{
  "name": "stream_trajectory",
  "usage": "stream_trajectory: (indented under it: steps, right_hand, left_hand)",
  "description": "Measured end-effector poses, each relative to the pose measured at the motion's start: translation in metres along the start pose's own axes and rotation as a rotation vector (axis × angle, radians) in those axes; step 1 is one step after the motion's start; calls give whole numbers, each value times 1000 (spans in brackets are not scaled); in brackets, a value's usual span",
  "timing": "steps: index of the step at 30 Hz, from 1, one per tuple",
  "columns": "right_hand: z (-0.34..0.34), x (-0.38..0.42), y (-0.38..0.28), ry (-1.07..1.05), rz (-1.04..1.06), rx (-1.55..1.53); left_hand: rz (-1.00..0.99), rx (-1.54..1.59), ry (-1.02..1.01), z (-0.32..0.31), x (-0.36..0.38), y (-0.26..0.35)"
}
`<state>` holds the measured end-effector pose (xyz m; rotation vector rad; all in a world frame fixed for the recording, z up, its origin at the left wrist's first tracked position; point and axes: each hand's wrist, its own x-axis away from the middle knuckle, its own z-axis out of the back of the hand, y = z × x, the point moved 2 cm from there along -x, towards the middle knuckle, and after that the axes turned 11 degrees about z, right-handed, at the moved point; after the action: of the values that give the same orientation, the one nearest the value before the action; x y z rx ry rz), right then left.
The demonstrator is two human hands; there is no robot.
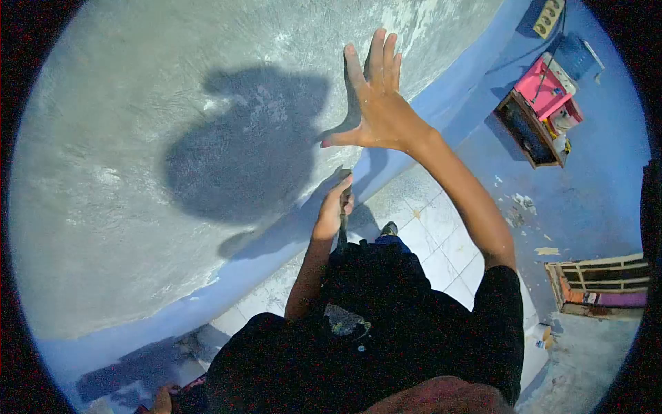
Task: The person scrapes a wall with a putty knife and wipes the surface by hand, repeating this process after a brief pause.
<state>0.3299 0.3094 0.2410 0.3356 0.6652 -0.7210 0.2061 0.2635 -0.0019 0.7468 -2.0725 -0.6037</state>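
Note:
My right hand (383, 114) is raised at the upper middle, its fingers spread against the grey plastered wall (103, 172). Nothing is held in it. Lower down, near the blue lower band of the wall, my left hand (336, 207) is wrapped round a dark, narrow tool (343, 219) that points up toward the wall. The tool's exact kind is hard to tell. A large dark shadow falls on the plaster left of both hands.
On the blue wall at the right hang a wooden shelf (531, 131) with a pink container (541, 88) and a power strip (549, 18). White floor tiles (441, 238) lie below. A person's hand (163, 400) shows at the bottom left.

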Motion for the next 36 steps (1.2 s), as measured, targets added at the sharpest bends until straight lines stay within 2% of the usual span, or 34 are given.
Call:
stream_trajectory:
  steps: [6,10,13,16,28,31,34,36]
  right_hand:
    - [2,-1,0,-67,82,87]
    - [0,-2,-2,-71,142,157]
    - [6,-6,-2,-134,29,98]
    - [2,-8,-1,-226,27,166]
    - [-4,-8,0,-229,19,142]
    - [-1,-8,-1,-131,69,45]
    - [-13,1,2,-105,32,167]
    - [-15,1,2,-54,47,119]
  left_hand:
    - [22,-148,-127,-40,-32,-4]
    - [25,-121,-175,-60,-42,-2]
    - [61,-86,-294,-66,-59,-7]
    - [25,-18,-335,-81,-65,-4]
    - [5,5,-381,-93,-81,-6]
    - [-2,9,-403,-94,-82,-8]
    - [-1,34,-394,-93,-82,-7]
    - [0,39,-347,-92,-79,-7]
